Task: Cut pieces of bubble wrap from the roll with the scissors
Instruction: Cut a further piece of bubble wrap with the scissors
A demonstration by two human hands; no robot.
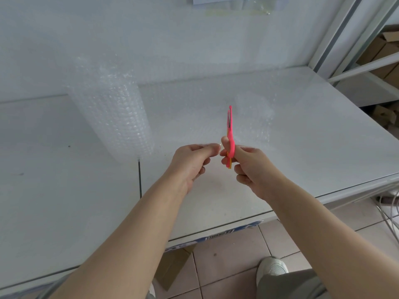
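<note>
Pink scissors (230, 130) stand upright in my right hand (250, 167). My thumb is through one loop and my other fingers are curled round the lower handle, so the grip is firm. The blades point away from me and look almost together, though I see them edge-on and cannot be sure. I hold them this way so the cut can run straight across the wrap, away from my body.

My left hand (192, 160) is just beside the scissors, thumb and forefinger pinched tight and the other fingers curled under. I judge the pinch holds the near edge of the sheet (194, 108), lifting it taut for the blades, but the film is so clear there that I can hardly see it.

The roll (112, 117) lies on the white table (64, 190) to my left. Its loose end is drawn out flat to the right, under and beyond the scissors. That leaves a length free to cut while the roll's weight anchors the rest.

As for writing, a blue strip (216, 236) on the table's front edge carries white characters too blurred to read. I see no brand on the scissors.
</note>
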